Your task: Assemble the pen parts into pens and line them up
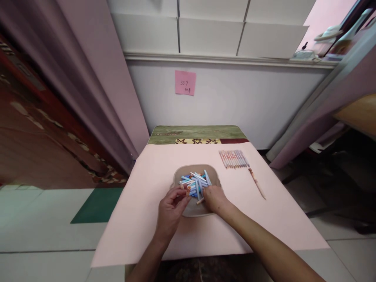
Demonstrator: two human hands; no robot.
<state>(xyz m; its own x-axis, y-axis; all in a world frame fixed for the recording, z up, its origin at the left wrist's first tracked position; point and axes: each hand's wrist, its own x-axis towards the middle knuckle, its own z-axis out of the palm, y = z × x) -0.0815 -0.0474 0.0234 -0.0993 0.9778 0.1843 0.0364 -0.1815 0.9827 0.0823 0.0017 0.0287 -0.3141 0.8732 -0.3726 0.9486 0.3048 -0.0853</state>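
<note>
A beige plastic tub (196, 211) stands on the pink-covered table, holding a loose heap of blue, white and light-purple pen parts (199, 182). At the heap's left side, my left hand (172, 205) pinches a small orange-brown pen cap (188, 189) between thumb and fingers. My right hand (215, 197) reaches over the tub's right side into the heap. Its fingers point down and are hidden, so their grip does not show. Close by it, a thin pale stick-like part (200, 201) lies tilted at the heap's front.
Right of the tub, a row of patterned pens (233, 159) lies side by side. One brown-and-cream pen (257, 184) lies apart, slanting towards the table's right edge. The pink cover (147, 219) spans most of the table; a white wall with a pink note (185, 82) rises behind.
</note>
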